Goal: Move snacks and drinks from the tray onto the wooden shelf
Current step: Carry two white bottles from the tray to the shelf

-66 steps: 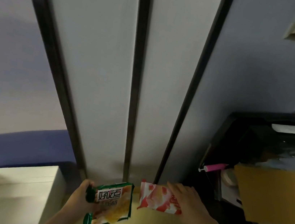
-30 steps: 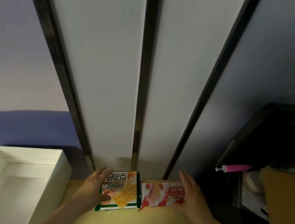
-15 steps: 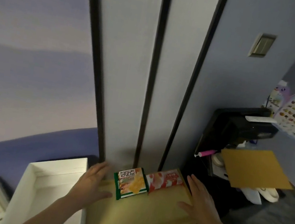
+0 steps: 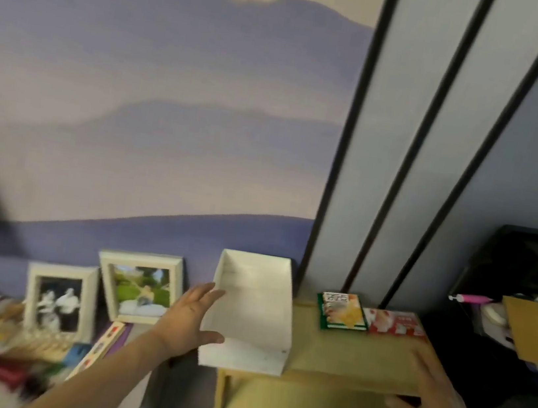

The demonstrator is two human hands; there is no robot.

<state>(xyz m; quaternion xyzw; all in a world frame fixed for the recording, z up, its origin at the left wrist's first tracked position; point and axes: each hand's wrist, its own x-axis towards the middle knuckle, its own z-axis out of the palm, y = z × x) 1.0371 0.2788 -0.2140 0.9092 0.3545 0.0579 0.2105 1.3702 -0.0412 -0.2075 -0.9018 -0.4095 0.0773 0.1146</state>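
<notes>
Since half a second ago your view has swung left: two picture frames (image 4: 103, 291) and a clutter of small items now show on the table at 9 o'clock. Your left hand (image 4: 187, 322) has left the wooden shelf (image 4: 353, 357) and spreads wide, empty, against the left wall of the white box (image 4: 250, 312). The green snack pack (image 4: 341, 311) and red snack pack (image 4: 394, 322) lie side by side, touching, at the shelf's back edge, at 2 o'clock from that hand. Your right hand (image 4: 430, 396), open and empty, rests on the shelf's front right corner, the packs at its 11 o'clock.
</notes>
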